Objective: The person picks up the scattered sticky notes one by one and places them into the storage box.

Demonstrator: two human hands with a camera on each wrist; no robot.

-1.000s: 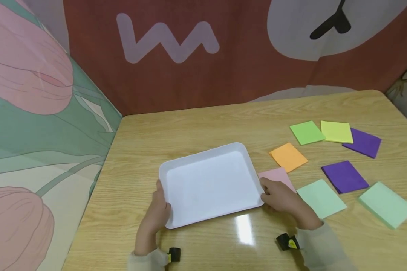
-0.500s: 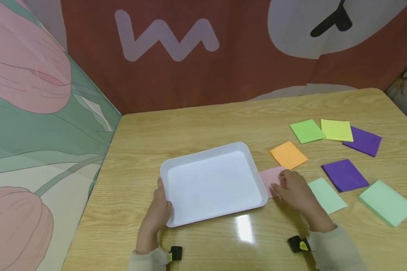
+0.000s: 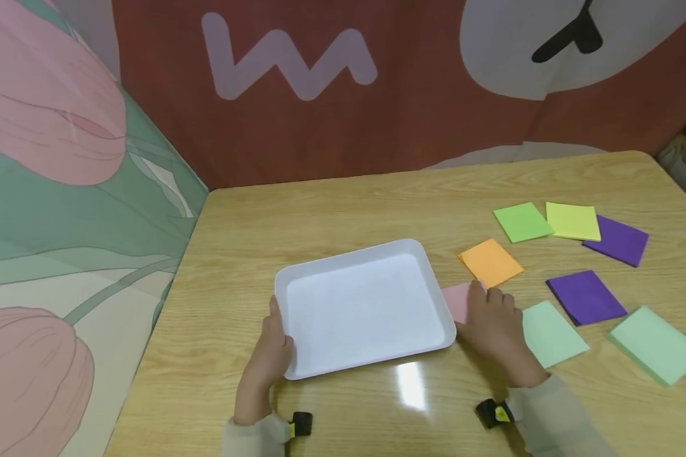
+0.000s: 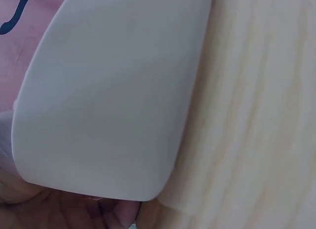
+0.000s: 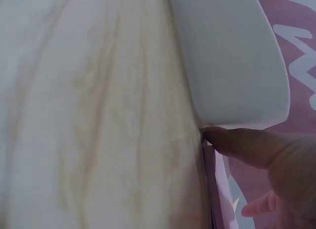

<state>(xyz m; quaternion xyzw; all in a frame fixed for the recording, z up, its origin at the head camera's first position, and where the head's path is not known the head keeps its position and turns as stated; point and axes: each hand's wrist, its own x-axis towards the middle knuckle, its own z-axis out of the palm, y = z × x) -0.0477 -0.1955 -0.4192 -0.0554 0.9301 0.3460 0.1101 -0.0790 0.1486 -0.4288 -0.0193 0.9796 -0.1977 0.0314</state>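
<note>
A shallow white tray (image 3: 366, 311) with rounded corners lies slightly turned on the table. My left hand (image 3: 270, 349) grips its left side, thumb by the rim; in the left wrist view the fingers (image 4: 74, 211) show below the tray wall (image 4: 108, 115). Beside the tray's right wall is a pink sticky-note pad (image 3: 456, 301), partly covered by my right hand (image 3: 494, 330). That hand holds the pad across its width, thumb at the near edge close to the tray's corner. In the right wrist view the thumb (image 5: 242, 145) touches near the tray corner, over the pad's edge (image 5: 213, 189).
Right of the tray lie more square paper pads: orange (image 3: 490, 263), lime green (image 3: 523, 222), yellow (image 3: 573, 221), two purple (image 3: 585, 297) and two mint green (image 3: 657, 344). A printed cloth (image 3: 320, 139) hangs behind the wooden table (image 3: 349, 222).
My right hand has let go of the tray's right side, moved right over the pink pad and then closed in around it. The left hand stays at the tray.
</note>
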